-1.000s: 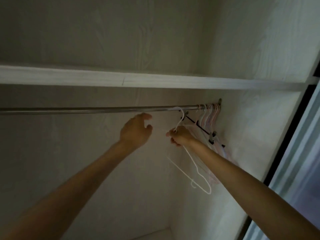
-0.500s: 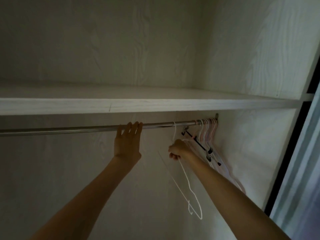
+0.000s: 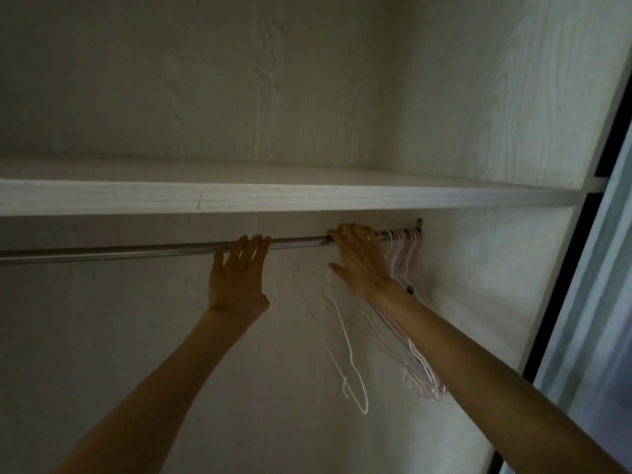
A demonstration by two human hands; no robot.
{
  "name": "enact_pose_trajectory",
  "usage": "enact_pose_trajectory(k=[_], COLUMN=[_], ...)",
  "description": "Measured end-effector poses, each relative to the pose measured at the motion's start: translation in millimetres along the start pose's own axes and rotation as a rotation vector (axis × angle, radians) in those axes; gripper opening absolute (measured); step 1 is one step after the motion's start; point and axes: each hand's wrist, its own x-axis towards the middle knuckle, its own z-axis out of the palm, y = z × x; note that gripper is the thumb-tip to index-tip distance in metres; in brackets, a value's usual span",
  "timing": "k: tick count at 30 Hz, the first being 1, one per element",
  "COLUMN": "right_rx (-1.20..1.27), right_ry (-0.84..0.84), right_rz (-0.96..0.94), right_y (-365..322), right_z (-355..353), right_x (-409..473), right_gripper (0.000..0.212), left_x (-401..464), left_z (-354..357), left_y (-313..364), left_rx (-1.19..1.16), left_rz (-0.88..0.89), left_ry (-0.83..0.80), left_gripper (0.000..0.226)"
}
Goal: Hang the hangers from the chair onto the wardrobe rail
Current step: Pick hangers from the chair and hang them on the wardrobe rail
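Note:
The metal wardrobe rail [image 3: 136, 249] runs under a white shelf. My left hand [image 3: 237, 278] reaches up, its straight fingers touching the rail near the middle. My right hand [image 3: 359, 261] is further right with its fingertips on the rail and its thumb spread out. Below it hangs a thin white hanger [image 3: 349, 340], whose hook is hidden behind the hand. Several pink and white hangers [image 3: 405, 254] are bunched on the rail's right end, against the side wall. The chair is out of view.
The white shelf [image 3: 273, 196] sits close above the rail. The wardrobe's side wall [image 3: 478, 285] bounds the right end, and a sliding door frame [image 3: 598, 302] stands at the far right. The rail's left stretch carries no hangers.
My right hand let go of the white hanger's neck and rose to the rail. The hanger now hangs below it. My left hand stays on the rail.

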Motion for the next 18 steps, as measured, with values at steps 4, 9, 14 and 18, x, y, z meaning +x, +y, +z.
enact_pose_trajectory(k=[4, 9, 14, 18], right_rx=[0.015, -0.018, -0.011, 0.011], right_ry=[0.063, 0.013, -0.022, -0.025], right_rz=[0.1, 0.132, 0.164, 0.17], right_y=[31.0, 60.0, 68.1, 56.4], right_z=[3.8, 1.4, -2.1, -15.6], right_x=[-8.3, -17.1, -23.9, -39.4], right_gripper=[0.061, 0.064, 0.064, 0.065], left_x=[-1.0, -1.7, -1.8, -0.7], left_z=[0.5, 1.9, 2.8, 2.3], left_y=[0.6, 3.8, 5.8, 1.6], left_rx=[-0.036, -0.043, -0.084, -0.14], left_rz=[-0.009, -0.03, -0.05, -0.014], left_ry=[0.009, 0.019, 0.022, -0.024], left_gripper=[0.098, 0.097, 0.097, 0.097])
